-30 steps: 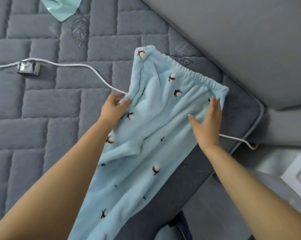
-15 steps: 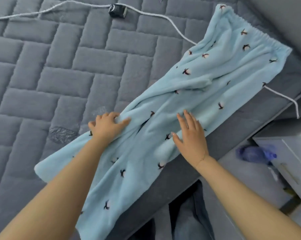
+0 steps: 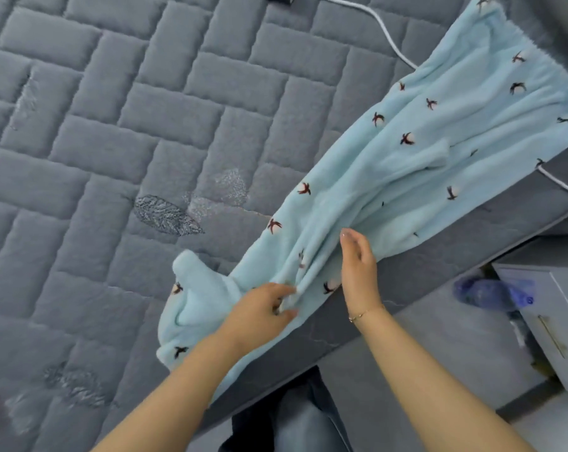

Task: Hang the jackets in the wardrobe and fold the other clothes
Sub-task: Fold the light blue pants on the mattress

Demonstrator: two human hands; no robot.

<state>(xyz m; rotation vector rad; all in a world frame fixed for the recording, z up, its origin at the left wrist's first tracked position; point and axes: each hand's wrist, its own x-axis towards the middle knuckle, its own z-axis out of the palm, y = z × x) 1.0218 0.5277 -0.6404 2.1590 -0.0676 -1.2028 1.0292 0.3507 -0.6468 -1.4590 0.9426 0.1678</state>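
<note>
Light blue fleece trousers with small dark bird prints lie stretched diagonally on a grey quilted mattress, waistband at the upper right, legs toward me. My left hand pinches a fold of the leg fabric near the lower end, where the cloth bunches up. Just to its right, my right hand rests edge-on against the trousers with its fingers straight and together, holding nothing.
A white cable runs under the trousers from the top and reappears at the mattress's right edge. A white cabinet and a blue plastic bottle stand on the floor to the right. Dark clothing lies below the mattress edge.
Both hands slid down from the waistband along the trousers toward the leg ends. The left hand went from flat pressing to pinching a fold, and the lower leg has bunched up.
</note>
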